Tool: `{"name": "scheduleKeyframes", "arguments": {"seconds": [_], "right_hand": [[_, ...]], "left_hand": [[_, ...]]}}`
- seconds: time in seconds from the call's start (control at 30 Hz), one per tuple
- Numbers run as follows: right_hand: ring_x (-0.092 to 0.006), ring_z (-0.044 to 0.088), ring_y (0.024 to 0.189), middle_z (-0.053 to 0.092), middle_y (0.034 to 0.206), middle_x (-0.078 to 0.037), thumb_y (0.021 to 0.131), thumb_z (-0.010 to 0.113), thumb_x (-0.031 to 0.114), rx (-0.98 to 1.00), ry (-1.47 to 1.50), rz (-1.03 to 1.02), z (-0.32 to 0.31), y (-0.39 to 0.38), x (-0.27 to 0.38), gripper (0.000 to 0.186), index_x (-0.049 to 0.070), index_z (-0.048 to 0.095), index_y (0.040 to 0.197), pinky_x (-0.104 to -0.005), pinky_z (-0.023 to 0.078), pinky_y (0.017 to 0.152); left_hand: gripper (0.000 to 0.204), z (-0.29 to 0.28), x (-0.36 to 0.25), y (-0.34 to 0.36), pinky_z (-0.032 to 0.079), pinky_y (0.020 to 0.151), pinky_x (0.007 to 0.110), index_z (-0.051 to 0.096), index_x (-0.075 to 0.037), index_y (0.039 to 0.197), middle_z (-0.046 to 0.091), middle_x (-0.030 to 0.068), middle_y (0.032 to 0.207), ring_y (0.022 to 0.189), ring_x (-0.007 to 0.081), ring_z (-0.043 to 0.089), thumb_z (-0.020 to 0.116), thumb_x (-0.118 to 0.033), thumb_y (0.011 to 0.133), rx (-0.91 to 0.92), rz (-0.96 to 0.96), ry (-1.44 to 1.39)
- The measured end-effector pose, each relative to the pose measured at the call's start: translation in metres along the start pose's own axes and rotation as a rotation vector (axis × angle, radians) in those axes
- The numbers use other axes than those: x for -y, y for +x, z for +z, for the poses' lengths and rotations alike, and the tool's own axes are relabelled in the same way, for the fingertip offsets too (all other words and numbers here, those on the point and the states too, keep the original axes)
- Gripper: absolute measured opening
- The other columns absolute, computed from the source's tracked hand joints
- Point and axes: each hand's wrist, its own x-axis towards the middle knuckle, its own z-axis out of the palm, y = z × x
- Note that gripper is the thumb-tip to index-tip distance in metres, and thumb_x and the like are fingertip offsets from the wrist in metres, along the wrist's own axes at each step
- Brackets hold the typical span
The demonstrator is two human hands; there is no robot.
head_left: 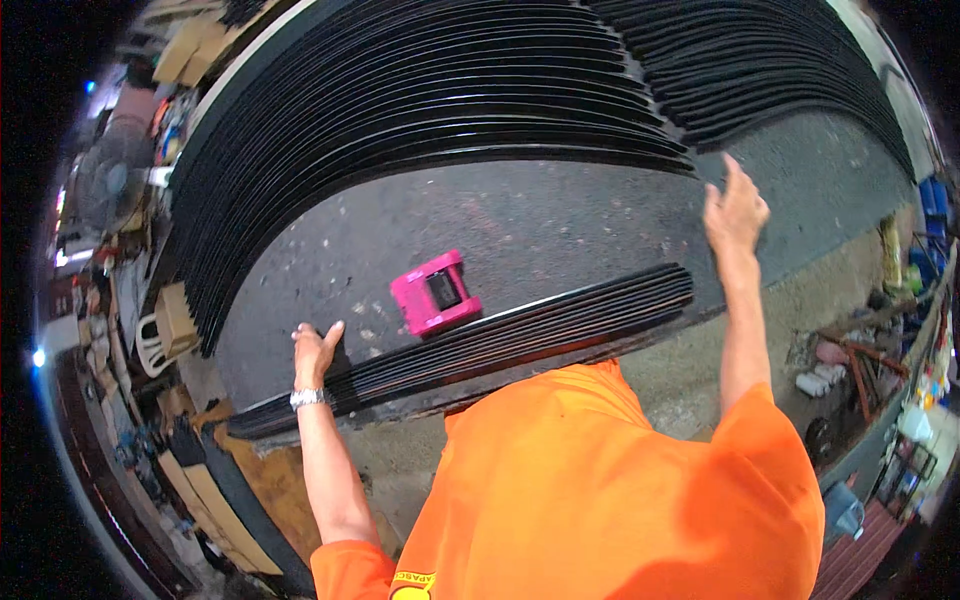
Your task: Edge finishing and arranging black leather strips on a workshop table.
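Observation:
My left hand [314, 357] hovers over the dark tabletop at the left, fingers apart and nothing in it, a metal-banded watch on the wrist. Close beside it lies a bundle of long black strips [510, 338] along the table's near edge. My right hand [737, 213] reaches out at the right with its index finger stretched, near the right end of the front strip in a large row of long black strips [440, 152]. Between my hands, a bright pink boxy object [436, 293] with a dark square middle sits against the bundle; its kind is unclear.
A second row of black strips [760, 80] fills the far right of the dark table [480, 215]. Left of the table stand a white plastic chair [150, 345], cardboard and a fan [112, 175]. Mixed clutter and a grey watering-can-like vessel [845, 508] lie at the right.

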Motion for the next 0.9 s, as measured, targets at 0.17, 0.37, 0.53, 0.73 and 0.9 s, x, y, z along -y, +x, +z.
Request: {"name": "scheduleKeyframes", "arguments": {"seconds": [0.17,0.37,0.53,0.73,0.9], "right_hand": [[-0.0314,0.055,0.124,0.060,0.134,-0.009,0.094,0.062,0.040,0.078,-0.229,0.122,0.004,-0.020,-0.098,0.054,0.018,0.052,0.142,-0.0543,0.046,0.097],[-0.0303,0.054,0.126,0.059,0.136,-0.009,0.100,0.053,0.043,0.171,-0.443,0.185,0.003,-0.032,-0.127,0.044,0.015,0.062,0.133,-0.0513,0.048,0.095],[-0.0296,0.054,0.125,0.059,0.135,-0.007,0.100,0.054,0.039,0.142,-0.360,0.092,-0.002,-0.041,-0.107,0.042,0.010,0.065,0.128,-0.0490,0.048,0.095],[-0.0297,0.054,0.123,0.060,0.134,-0.009,0.096,0.060,0.034,0.144,-0.272,0.055,-0.024,-0.054,-0.070,0.036,0.009,0.067,0.120,-0.0494,0.047,0.095],[-0.0278,0.055,0.124,0.062,0.132,-0.010,0.091,0.066,0.031,0.238,0.186,-0.174,-0.042,-0.054,0.030,0.037,0.009,0.067,0.121,-0.0494,0.044,0.098]], "left_hand": [[0.111,0.002,-0.011,0.002,0.038,0.113,0.048,0.033,0.020,0.142,0.036,0.0479,0.143,0.135,0.0535,0.042,0.067,-0.068,0.083,0.015,-0.034,0.021],[0.114,0.008,-0.006,0.004,0.035,0.116,0.048,0.030,0.019,0.145,0.031,0.0458,0.147,0.140,0.0522,0.037,0.065,-0.070,0.084,0.021,-0.050,0.038],[0.115,0.007,-0.003,0.001,0.036,0.115,0.048,0.027,0.020,0.146,0.029,0.0479,0.147,0.138,0.0541,0.038,0.063,-0.070,0.085,0.014,-0.047,0.032],[0.114,0.006,-0.008,0.000,0.038,0.114,0.045,0.030,0.025,0.141,0.037,0.0507,0.138,0.138,0.0507,0.040,0.062,-0.070,0.086,-0.023,-0.008,0.050],[0.115,0.004,-0.003,0.000,0.034,0.116,0.047,0.026,0.021,0.146,0.028,0.0492,0.145,0.140,0.0535,0.035,0.063,-0.070,0.085,0.013,-0.055,0.027]]}}
